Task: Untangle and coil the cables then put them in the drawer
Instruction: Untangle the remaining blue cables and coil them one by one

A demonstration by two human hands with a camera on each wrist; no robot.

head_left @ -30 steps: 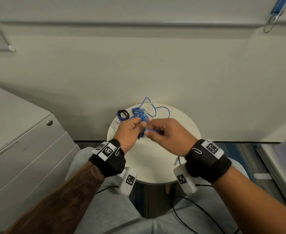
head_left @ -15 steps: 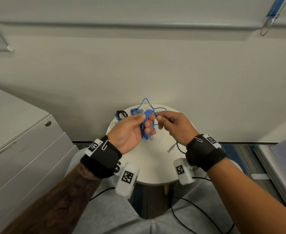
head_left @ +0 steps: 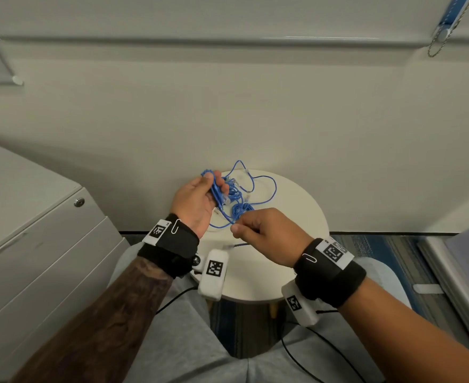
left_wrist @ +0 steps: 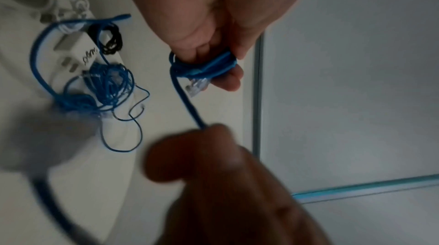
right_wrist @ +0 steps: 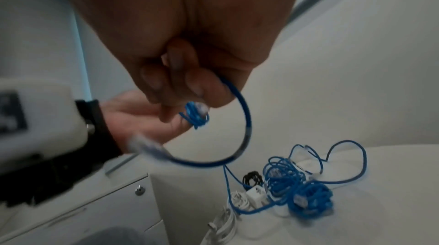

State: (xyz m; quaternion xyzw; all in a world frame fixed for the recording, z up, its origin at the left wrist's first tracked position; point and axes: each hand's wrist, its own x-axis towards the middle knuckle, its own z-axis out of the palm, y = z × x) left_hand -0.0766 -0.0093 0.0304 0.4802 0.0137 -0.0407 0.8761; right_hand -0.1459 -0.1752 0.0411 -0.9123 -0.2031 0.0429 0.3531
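A: Left hand (head_left: 197, 200) is curled round a small coil (left_wrist: 205, 68) of blue cable, loops wrapped over the fingers (left_wrist: 228, 80), one clear plug (left_wrist: 196, 87) dangling under it.

B: And the right hand (head_left: 266, 236) pinches the free run of that same cable (right_wrist: 244, 117), with the other plug (right_wrist: 145, 145) swinging loose below. Both hands are up above the desk (head_left: 297, 217), near its back edge.

A: The rest isn't sorted. A blue tangle (right_wrist: 299, 187) sits at the back of the desk, beside a white charger (right_wrist: 255, 193) and a little black cable (right_wrist: 253, 177).

B: That's my worry. The held cable seems to trail toward that pile, though I can't tell if it's snagged in it. Pull hard and it could tighten a knot or drag the charger off the edge.

A: Also, the coil's loops are loose. Ease the left grip and they'll likely spring open.

B: The cabinet (head_left: 48, 244) at left looks closed, so nothing's stowed yet, I'd say.
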